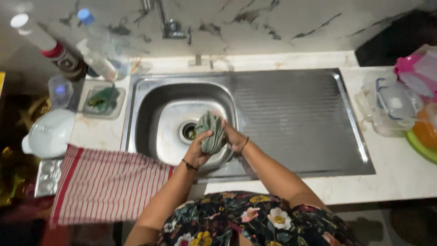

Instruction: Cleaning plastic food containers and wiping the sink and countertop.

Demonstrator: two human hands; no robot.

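Note:
A grey-green cloth (pixel 212 131) is bunched up between both of my hands over the steel sink basin (pixel 157 114). My left hand (pixel 198 150) grips its lower left side, and my right hand (pixel 234 136) holds it from the right. The cloth hangs just right of the drain (pixel 186 132). A dark band circles each wrist.
A ribbed steel draining board (pixel 291 118) lies right of the basin. A red-striped towel (pixel 104 184) hangs over the counter edge at left. Bottles (pixel 98 57), a white kettle (pixel 48 134) and a small dish (pixel 102 101) stand at left; clear plastic boxes (pixel 393 107) at right. The tap (pixel 170 25) is behind.

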